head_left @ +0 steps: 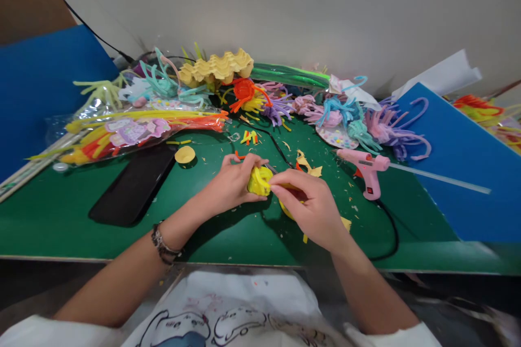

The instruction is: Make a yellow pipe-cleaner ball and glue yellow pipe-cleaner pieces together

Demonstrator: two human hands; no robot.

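My left hand (232,183) is closed round a small yellow fuzzy bundle (259,181) above the green table. My right hand (310,203) pinches at the bundle's right side, thumb and forefinger together; the strand between them is small. Under my right hand, more yellow pipe cleaner (286,210) shows in part. A dark thin tool shows partly behind the bundle, between the hands. Beyond my fingers lie short yellow and orange pieces (249,137), and a round yellow disc (185,156) is to the left.
A pink glue gun (368,168) with a clear stick and black cord stands at the right. A black phone (132,187) lies left. Bagged pipe cleaners (122,135), an egg carton (220,68) and coloured bundles (342,114) line the back. Blue panels (459,173) flank the green table (52,233).
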